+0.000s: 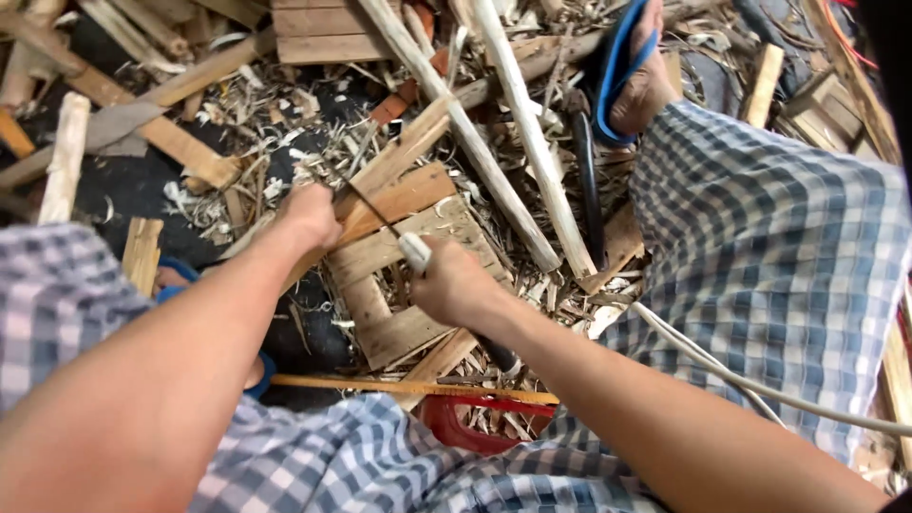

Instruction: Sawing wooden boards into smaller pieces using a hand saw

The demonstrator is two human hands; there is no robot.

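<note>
Gripping a white-handled blade in the clenched right hand while the left hand clamps a wooden slat on the shaving-strewn floor, the person seems mid-cut, which likely calls for steady bracing.

We see a dark floor buried under pale wood shavings, offcut planks and long peeled sticks. A slatted wooden pallet piece lies at the top edge. Light is even and soft.
</note>
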